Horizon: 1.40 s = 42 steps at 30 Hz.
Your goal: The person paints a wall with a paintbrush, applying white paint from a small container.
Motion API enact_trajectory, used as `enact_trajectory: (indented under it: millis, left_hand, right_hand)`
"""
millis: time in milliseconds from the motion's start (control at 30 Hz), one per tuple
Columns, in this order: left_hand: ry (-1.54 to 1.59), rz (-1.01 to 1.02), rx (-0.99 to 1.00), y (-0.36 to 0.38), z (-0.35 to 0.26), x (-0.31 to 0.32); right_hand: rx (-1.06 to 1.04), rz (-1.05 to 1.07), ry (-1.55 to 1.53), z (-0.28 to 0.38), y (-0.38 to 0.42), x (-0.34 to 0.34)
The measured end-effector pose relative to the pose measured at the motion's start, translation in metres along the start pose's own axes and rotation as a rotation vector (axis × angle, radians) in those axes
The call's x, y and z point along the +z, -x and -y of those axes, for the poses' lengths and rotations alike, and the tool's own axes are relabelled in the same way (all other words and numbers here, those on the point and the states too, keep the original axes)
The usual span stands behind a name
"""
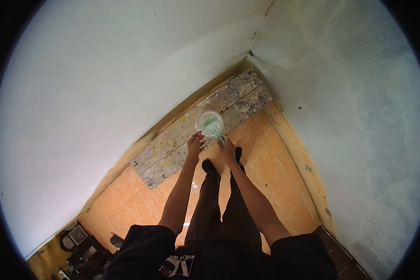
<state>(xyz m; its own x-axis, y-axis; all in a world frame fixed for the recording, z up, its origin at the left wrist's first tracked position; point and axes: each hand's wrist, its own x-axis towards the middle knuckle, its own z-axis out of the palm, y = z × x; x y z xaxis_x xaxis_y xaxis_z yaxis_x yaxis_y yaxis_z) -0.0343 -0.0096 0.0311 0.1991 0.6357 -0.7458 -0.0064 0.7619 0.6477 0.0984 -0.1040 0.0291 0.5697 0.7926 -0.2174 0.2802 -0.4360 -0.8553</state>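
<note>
The left hand (195,145) is grasping the near edge of a small, round, translucent plastic tub (209,112), apparently to steady it. The right hand (226,150) is closing around the handle of a teal-green paintbrush (214,129). The brush head is sitting inside the tub, whitish matter showing on it; this arrangement is presumably keeping drips contained. Both hands are working close together in front of the body, likely so that one is bracing against the other's push.

Directly behind the tub in this view, a grey, paint-spattered wooden plank tabletop (161,154) is running along the left-hand pale wall (102,84) toward the corner. Whether the tub is touching it cannot be told from this angle. The right-hand mottled blue-grey wall (350,116) is closing off the other side. The tabletop is occupying the ground before the person's dark shoes (208,165), thus limiting a straight approach to the corner. Orange tiled floor (261,149) is showing around it. At lower left, a dark cluster of furnishings (86,261) is standing well apart from the hands.
</note>
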Motion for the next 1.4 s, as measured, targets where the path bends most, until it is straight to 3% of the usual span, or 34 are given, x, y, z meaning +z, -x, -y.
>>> enact_trajectory:
  millis: [200, 300, 533, 733, 933, 1133, 1400]
  left_hand:
    - [-0.144, 0.064, 0.113, 0.025, -0.015, 0.009]
    - [-0.269, 0.115, 0.13, 0.061, -0.035, 0.023]
    - [-0.272, 0.344, 0.238, 0.155, -0.08, 0.063]
    - [-0.313, 0.593, 0.349, 0.226, -0.106, 0.113]
    - [-0.399, 0.763, 0.372, 0.271, -0.102, 0.153]
    - [-0.446, 0.867, 0.358, 0.317, -0.095, 0.191]
    - [-0.334, 1.048, 0.535, 0.387, -0.127, 0.316]
  right_hand:
    - [0.04, -0.097, -0.045, 0.023, 0.014, -0.011]
    - [0.069, -0.098, -0.112, 0.068, 0.029, -0.046]
    - [-0.172, -0.355, -0.176, 0.147, 0.065, -0.124]
    - [-0.236, -0.446, -0.336, 0.208, 0.103, -0.196]
    - [-0.138, -0.617, -0.408, 0.224, 0.14, -0.252]
    - [-0.177, -0.719, -0.438, 0.236, 0.172, -0.339]
    - [-0.36, -0.827, -0.65, 0.261, 0.202, -0.457]
